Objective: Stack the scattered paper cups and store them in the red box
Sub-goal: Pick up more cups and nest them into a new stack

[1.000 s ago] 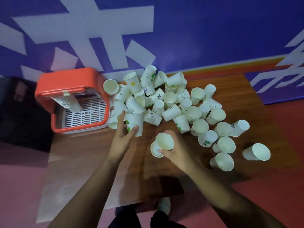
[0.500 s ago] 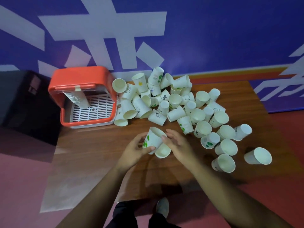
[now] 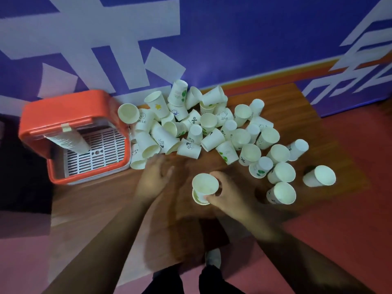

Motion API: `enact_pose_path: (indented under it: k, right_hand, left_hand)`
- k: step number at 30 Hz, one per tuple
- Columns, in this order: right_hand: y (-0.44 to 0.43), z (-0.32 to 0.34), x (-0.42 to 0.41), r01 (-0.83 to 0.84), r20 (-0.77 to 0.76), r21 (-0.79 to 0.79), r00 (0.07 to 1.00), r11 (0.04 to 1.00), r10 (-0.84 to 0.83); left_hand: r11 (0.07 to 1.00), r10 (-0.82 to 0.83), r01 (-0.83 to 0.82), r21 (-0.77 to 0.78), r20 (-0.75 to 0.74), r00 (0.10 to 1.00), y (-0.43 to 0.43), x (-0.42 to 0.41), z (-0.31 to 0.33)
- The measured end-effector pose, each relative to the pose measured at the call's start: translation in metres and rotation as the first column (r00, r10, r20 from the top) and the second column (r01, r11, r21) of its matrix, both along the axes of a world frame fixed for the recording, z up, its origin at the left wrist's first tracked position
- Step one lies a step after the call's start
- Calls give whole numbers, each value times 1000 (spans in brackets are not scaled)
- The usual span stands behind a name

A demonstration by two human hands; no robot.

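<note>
My right hand [image 3: 228, 193] grips a short stack of nested white paper cups [image 3: 204, 187], mouth up, above the wooden table [image 3: 106, 200]. To their left my left hand [image 3: 153, 180] is blurred, empty, with fingers spread, just below the pile's near-left edge. Several white paper cups [image 3: 212, 132], some with small prints, lie in a heap across the middle of the table. The red box [image 3: 63, 111] stands open at the table's left end, and a long stack of cups [image 3: 67, 142] lies inside it on a white grid.
A blue wall with white shapes [image 3: 233, 39] rises directly behind the table. Three loose cups [image 3: 320, 179] lie apart at the right. Red floor [image 3: 350, 209] lies to the right, and a dark object [image 3: 12, 166] sits left of the box. My shoe [image 3: 213, 257] shows below the table's edge.
The green-printed cup from my left hand now sits nested in the cups held by my right hand. My left hand has let go and moved left, toward the pile.
</note>
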State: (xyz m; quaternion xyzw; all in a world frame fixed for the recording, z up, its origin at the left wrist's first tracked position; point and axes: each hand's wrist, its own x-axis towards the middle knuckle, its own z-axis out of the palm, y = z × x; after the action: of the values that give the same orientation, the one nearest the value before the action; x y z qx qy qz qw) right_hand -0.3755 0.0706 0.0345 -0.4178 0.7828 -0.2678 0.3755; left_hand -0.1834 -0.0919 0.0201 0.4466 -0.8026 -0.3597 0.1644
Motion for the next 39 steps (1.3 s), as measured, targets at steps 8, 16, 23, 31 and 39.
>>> enact_pose_path:
  k: [8,16,23,31,39]
  right_hand:
    - [4,-26,19,-123,-190,97,972,988,139]
    - [-10,-10,-1,-119,-169,209,973,971,156]
    - [-44,-11,-27,154,-225,76,965,985,-134]
    - [-72,-25,-51,176,-567,77,818,981,-102]
    - [-106,-46,-70,117,-513,262,858,958,36]
  left_hand:
    - [978,185,-154,-138,250,950,-70,-10,-14]
    - [979,133,-183,85,409,903,-83,-17,-31]
    - [956,161,-228,182,323,932,-82,-16,-40]
    - [976,-23,-75,207,436,899,-61,-18,-61]
    - [956,80,-168,242,337,938,-53,-12,-69]
